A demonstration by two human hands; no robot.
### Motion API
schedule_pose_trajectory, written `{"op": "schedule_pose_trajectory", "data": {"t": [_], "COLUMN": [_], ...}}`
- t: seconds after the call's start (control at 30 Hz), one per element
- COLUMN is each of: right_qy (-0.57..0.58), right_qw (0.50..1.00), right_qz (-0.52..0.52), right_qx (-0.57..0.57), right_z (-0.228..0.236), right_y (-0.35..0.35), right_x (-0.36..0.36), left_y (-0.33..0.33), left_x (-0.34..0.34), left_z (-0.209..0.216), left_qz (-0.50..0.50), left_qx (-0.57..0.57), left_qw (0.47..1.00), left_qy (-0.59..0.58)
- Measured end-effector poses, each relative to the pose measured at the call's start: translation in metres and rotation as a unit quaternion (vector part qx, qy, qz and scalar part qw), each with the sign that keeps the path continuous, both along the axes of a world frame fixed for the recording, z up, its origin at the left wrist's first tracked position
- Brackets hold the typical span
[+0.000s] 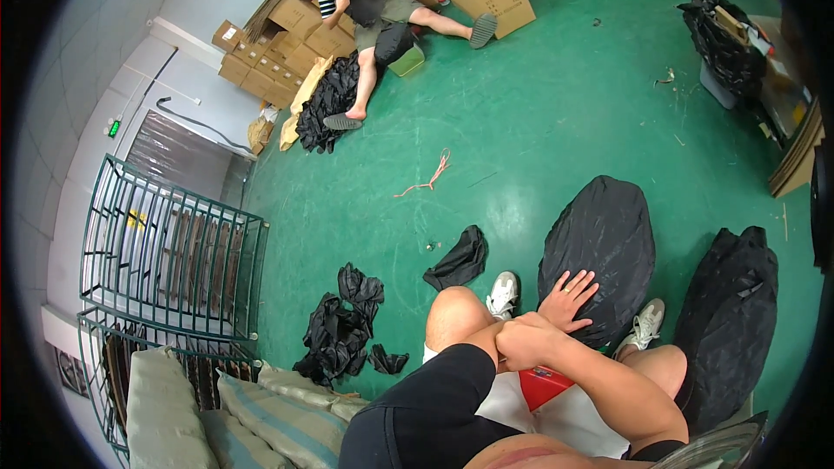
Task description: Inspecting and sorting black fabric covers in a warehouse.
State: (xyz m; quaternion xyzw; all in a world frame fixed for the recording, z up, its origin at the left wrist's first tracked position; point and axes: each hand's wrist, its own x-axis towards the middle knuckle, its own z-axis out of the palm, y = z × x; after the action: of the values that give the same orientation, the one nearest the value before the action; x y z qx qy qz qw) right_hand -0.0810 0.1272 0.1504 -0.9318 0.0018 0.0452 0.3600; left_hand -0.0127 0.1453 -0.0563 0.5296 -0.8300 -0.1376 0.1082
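Note:
My left hand [569, 300] lies with its fingers spread on a black, oval, fabric-covered piece [599, 226] standing between my shoes. One of its fingers wears a ring. Across my left forearm rests my right hand [528, 340], its fingers curled closed around it near the wrist. Part of a red object [543, 386] shows between my legs, below the hands. A second long black fabric-covered piece [730, 321] lies to the right of my right shoe.
Crumpled black cloth pieces [339, 339] lie left on the green floor, with a single one [459, 259] nearer. A pink string [426, 182] lies ahead. Grey-green sacks [278, 412] and a metal rack [174, 252] stand left. Farther off, another person sits by cardboard boxes [278, 61].

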Motion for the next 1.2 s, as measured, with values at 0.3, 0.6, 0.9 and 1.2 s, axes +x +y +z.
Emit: {"op": "schedule_pose_trajectory", "data": {"t": [0.3, 0.6, 0.9, 1.2], "right_qy": [0.002, 0.011, -0.003, -0.010], "right_qw": [1.000, 1.000, 1.000, 1.000], "right_qz": [-0.006, 0.003, -0.007, -0.007], "right_qx": [-0.007, -0.012, -0.004, -0.005], "right_z": [-0.0059, -0.0044, -0.0028, -0.0057], "right_y": [0.0029, 0.0023, 0.0016, 0.0028], "right_x": [0.0023, 0.0023, -0.0001, 0.0009], "left_y": [0.0002, 0.0004, -0.0005, -0.0001], "left_x": [0.0026, 0.0021, 0.0006, 0.0017], "left_z": [0.0035, 0.0019, 0.0006, 0.0018], "left_qz": [0.001, 0.001, -0.002, -0.001], "left_qx": [0.000, 0.001, 0.001, 0.005], "left_qw": [1.000, 1.000, 1.000, 1.000], "left_qy": [-0.006, -0.001, -0.001, 0.001]}}
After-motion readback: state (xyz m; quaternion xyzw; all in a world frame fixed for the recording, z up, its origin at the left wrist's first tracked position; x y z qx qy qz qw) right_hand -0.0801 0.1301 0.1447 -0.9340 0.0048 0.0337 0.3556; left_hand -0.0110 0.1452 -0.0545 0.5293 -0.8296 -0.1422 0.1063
